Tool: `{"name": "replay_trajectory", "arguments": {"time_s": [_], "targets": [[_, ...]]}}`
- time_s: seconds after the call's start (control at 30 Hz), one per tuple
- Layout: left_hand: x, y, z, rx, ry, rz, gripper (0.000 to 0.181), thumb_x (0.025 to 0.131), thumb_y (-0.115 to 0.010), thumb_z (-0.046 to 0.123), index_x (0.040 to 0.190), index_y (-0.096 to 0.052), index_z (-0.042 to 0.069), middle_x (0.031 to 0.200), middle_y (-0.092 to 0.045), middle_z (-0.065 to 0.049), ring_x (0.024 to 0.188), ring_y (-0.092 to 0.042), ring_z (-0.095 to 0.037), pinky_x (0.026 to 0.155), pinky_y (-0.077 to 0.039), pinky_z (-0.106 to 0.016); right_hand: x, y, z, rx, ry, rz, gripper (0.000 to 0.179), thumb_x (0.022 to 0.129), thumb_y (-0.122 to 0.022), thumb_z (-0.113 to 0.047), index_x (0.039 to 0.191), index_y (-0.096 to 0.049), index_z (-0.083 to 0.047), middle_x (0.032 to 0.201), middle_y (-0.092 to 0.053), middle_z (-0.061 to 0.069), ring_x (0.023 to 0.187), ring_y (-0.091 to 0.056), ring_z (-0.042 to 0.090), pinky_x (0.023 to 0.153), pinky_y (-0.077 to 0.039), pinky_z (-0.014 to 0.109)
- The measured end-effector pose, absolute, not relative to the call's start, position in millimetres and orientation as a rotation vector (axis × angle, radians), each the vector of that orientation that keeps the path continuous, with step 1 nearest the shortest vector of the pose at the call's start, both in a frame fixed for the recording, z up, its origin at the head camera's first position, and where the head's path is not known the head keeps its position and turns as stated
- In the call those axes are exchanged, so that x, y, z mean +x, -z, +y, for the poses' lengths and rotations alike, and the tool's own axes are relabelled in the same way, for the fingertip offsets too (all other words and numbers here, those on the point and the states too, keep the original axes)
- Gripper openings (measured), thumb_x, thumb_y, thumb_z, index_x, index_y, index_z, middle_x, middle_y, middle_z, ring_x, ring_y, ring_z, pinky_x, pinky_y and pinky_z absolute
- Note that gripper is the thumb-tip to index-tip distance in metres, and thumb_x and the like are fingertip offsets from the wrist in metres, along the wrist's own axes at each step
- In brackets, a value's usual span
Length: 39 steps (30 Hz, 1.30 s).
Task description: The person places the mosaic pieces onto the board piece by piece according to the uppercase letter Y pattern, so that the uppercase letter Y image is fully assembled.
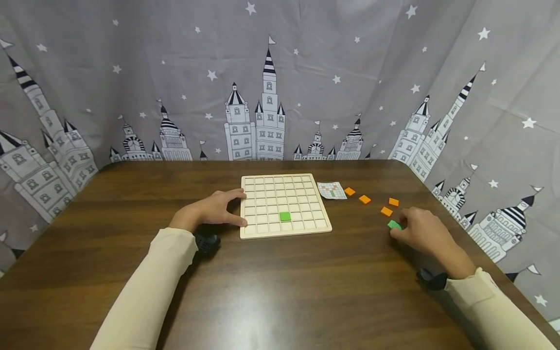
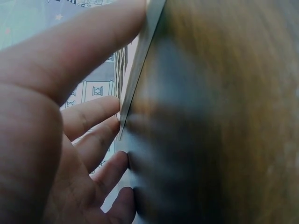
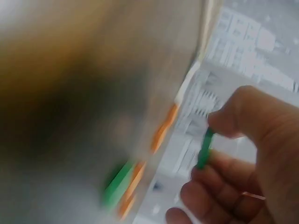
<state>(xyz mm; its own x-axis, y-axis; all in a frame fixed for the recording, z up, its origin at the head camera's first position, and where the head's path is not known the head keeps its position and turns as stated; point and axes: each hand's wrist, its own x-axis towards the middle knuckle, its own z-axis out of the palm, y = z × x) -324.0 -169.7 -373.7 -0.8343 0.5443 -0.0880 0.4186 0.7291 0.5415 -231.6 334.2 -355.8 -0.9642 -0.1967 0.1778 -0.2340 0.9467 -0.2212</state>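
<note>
A cream board with a grid of square cells (image 1: 262,206) lies on the table, one green tile (image 1: 285,217) set in a cell of its lower part. My left hand (image 1: 214,208) is at the board's left side, thumb and fingers spread with tips right at the edge; the left wrist view has the thumb near the board's rim (image 2: 140,60). Off to the right, my right hand (image 1: 422,231) pinches a green square tile (image 3: 205,148) between thumb and fingers. Another green tile (image 3: 119,184) lies on the table in the right wrist view.
Several orange tiles (image 1: 365,199) are scattered between the board and my right hand. A small paper card printed with a coloured grid (image 1: 331,190) lies by the board's upper right corner. Behind the brown table (image 1: 280,282) hangs a grey castle-print curtain (image 1: 306,73).
</note>
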Motion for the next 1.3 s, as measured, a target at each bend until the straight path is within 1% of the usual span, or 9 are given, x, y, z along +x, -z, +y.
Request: {"name": "replay_trajectory", "arguments": {"time_s": [0.23,0.43,0.57,0.73,0.8,0.9,1.03,1.17,1.3], "targets": [[-324.6,373.4,-170.7,0.735,-0.725,2.689,0.091,0.084,-0.080,0.048,0.153,-0.041,0.005,0.162,-0.029,-0.018,0.146,-0.021,-0.045,0.115,-0.019,-0.061,-270.8,348.2,254.7,0.668,-0.471,-2.754,0.010,0.076,-0.074,-0.013,0.083,-0.069,-0.008,0.076,-0.058,0.002,0.068,-0.052,0.015,0.060,-0.045,0.034],[-319.2,376.1,-168.4,0.737,-0.742,2.684,0.091,0.084,-0.080,0.048,0.154,-0.040,0.006,0.162,-0.029,-0.017,0.146,-0.021,-0.044,0.115,-0.020,-0.061,-306.4,352.6,166.8,1.037,-0.471,-2.725,0.011,0.082,-0.073,-0.013,0.091,-0.070,-0.007,0.083,-0.061,0.005,0.074,-0.052,0.016,0.065,-0.045,0.032],[-317.6,376.0,-166.9,0.732,-0.742,2.685,0.091,0.084,-0.080,0.048,0.155,-0.039,0.007,0.162,-0.030,-0.015,0.147,-0.021,-0.042,0.116,-0.021,-0.059,-318.9,360.8,131.4,1.121,-0.449,-2.771,0.011,0.085,-0.069,-0.012,0.095,-0.072,-0.008,0.087,-0.060,0.003,0.076,-0.051,0.016,0.066,-0.044,0.029],[-317.6,372.8,-168.4,0.733,-0.734,2.684,0.089,0.085,-0.080,0.046,0.154,-0.040,0.006,0.163,-0.028,-0.016,0.146,-0.022,-0.042,0.116,-0.021,-0.058,-324.8,363.4,115.2,1.153,-0.451,-2.841,0.005,0.090,-0.068,-0.010,0.092,-0.072,-0.008,0.084,-0.056,0.001,0.075,-0.046,0.015,0.066,-0.040,0.029],[-317.3,371.8,-171.4,0.728,-0.739,2.683,0.089,0.085,-0.080,0.045,0.154,-0.040,0.006,0.163,-0.028,-0.016,0.146,-0.022,-0.042,0.116,-0.021,-0.059,-326.4,361.6,112.4,1.178,-0.466,-2.857,0.006,0.091,-0.067,-0.008,0.093,-0.072,-0.006,0.084,-0.057,0.001,0.076,-0.046,0.016,0.068,-0.041,0.030],[-318.0,370.8,-171.6,0.732,-0.735,2.683,0.089,0.085,-0.080,0.045,0.154,-0.040,0.006,0.163,-0.027,-0.016,0.147,-0.021,-0.042,0.116,-0.021,-0.058,-327.0,357.9,114.5,1.199,-0.490,-2.901,0.008,0.091,-0.068,-0.007,0.096,-0.074,-0.004,0.086,-0.061,0.002,0.080,-0.051,0.017,0.072,-0.045,0.032],[-317.4,370.6,-172.0,0.738,-0.727,2.688,0.089,0.085,-0.079,0.046,0.154,-0.040,0.006,0.163,-0.028,-0.016,0.146,-0.022,-0.042,0.116,-0.021,-0.058,-328.3,355.4,115.1,1.181,-0.488,-2.966,0.012,0.094,-0.071,-0.012,0.103,-0.076,-0.004,0.096,-0.066,0.004,0.089,-0.060,0.018,0.081,-0.051,0.033],[-317.7,370.2,-171.9,0.734,-0.718,2.694,0.089,0.085,-0.079,0.046,0.154,-0.040,0.005,0.163,-0.028,-0.017,0.146,-0.022,-0.043,0.116,-0.020,-0.058,-328.5,354.9,114.8,1.142,-0.504,-3.001,0.016,0.095,-0.074,-0.014,0.107,-0.077,-0.005,0.102,-0.069,0.005,0.094,-0.064,0.019,0.083,-0.053,0.034],[-318.2,370.6,-170.8,0.722,-0.719,2.692,0.090,0.086,-0.079,0.046,0.154,-0.039,0.005,0.162,-0.029,-0.017,0.146,-0.022,-0.043,0.116,-0.020,-0.058,-327.1,353.9,113.4,1.077,-0.544,-3.034,0.018,0.093,-0.075,-0.014,0.108,-0.077,-0.004,0.104,-0.071,0.006,0.095,-0.066,0.020,0.083,-0.054,0.033]]}}
